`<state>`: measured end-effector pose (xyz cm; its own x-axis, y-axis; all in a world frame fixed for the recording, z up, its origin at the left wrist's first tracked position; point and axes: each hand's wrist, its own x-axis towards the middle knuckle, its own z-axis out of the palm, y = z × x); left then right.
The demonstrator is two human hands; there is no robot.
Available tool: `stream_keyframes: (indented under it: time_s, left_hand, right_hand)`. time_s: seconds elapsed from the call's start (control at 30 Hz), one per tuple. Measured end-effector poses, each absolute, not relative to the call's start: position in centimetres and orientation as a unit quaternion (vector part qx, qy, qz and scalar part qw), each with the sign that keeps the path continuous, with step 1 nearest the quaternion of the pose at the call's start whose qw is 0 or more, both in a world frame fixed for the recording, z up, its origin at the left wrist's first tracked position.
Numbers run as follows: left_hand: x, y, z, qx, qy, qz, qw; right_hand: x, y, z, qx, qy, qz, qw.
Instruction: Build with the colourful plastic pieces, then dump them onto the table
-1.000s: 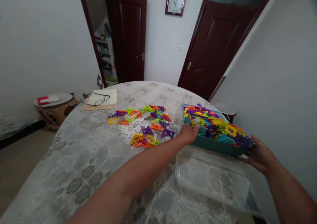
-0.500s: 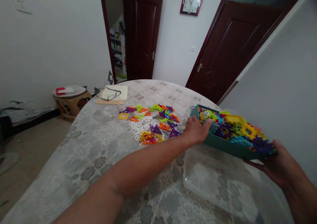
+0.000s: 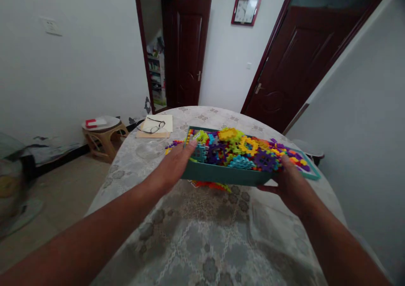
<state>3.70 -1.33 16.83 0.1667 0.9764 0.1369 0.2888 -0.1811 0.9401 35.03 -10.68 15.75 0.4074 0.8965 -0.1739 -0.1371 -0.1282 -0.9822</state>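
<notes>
A dark green box (image 3: 221,174), heaped with colourful plastic building pieces (image 3: 236,147), is held up over the table between my two hands. My left hand (image 3: 177,161) grips its left end, thumb over the rim. At the right end my right hand (image 3: 289,180) is closed round the corner, with fingers reaching underneath. Below and behind the box, loose pieces (image 3: 210,185) lie on the table, mostly hidden by it. Beyond my right hand rests a teal-edged lid or tray (image 3: 311,172) with a colourful surface.
The round table has a patterned cloth (image 3: 190,244). Eyeglasses (image 3: 155,128) lie on papers (image 3: 167,123) at the back left. A clear plastic container (image 3: 275,222) stands at the front right. A stool (image 3: 103,140) is beyond the table's left side.
Both hands have carried the box from the right side leftward to the middle, over the loose pieces. The teal-edged thing at the right has come into view. The camera has shifted slightly.
</notes>
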Motion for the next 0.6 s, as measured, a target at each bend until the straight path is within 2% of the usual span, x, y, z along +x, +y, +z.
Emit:
stream_keyframes:
  time_s: [0.2, 0.6]
  left_hand:
    - [-3.9, -2.2, 15.9, 0.505, 0.534, 0.356, 0.577]
    - [-8.3, -0.3, 13.0, 0.487, 0.576, 0.284, 0.591]
  right_hand:
    - [29.9, -11.7, 13.2, -0.58, -0.391, 0.474, 0.535]
    - [26.5, -15.3, 12.3, -0.675, -0.527, 0.308, 0.415]
